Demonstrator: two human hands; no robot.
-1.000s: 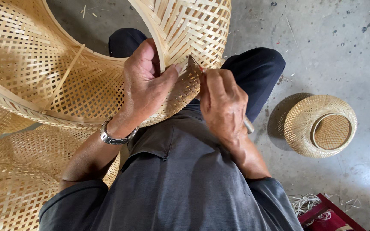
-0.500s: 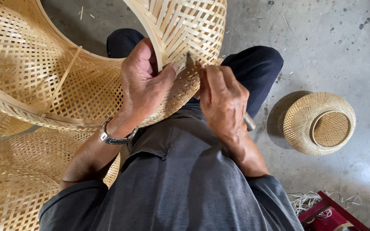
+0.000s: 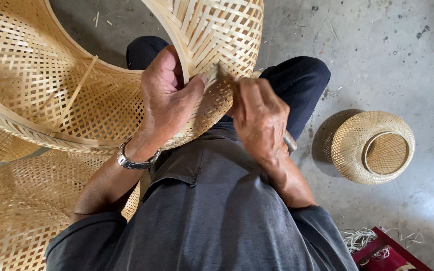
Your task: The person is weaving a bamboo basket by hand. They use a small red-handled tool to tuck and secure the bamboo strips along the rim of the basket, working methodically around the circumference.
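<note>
Left hand (image 3: 169,98) was clamped on the rim of the big woven bamboo basket (image 3: 76,95), thumb on the outer weave, fingers curled over the edge to the inside — a closed grip, pressing the wall. Right hand (image 3: 259,118) was fisted around a small tool (image 3: 289,142); its handle end poked out below the palm, and a thin tip showed above the knuckles at the weave just beside the left thumb. What the tip was could not be told — too small, partly hidden.

Basket lay tipped on its side across the person's lap, mouth toward the camera, open lattice wall at left, tighter weave at the top right. A loose bamboo strip (image 3: 74,95) ran slantwise across the inside of the lattice. Both hands met at the lower rim, nearly touching each other.

Metal wristwatch (image 3: 135,161) sat on the left wrist. Grey shirt (image 3: 217,216) filled the bottom of the view, dark trousers (image 3: 297,83) above it at the knees.

Further out: more woven bamboo pieces (image 3: 21,216) stacked at lower left, under the left forearm. A small round basket (image 3: 372,146) stood upside down on the concrete floor (image 3: 388,55), well apart to the right. Pale fibre strands (image 3: 360,240) and a red item (image 3: 385,251) sat at the bottom right edge.
</note>
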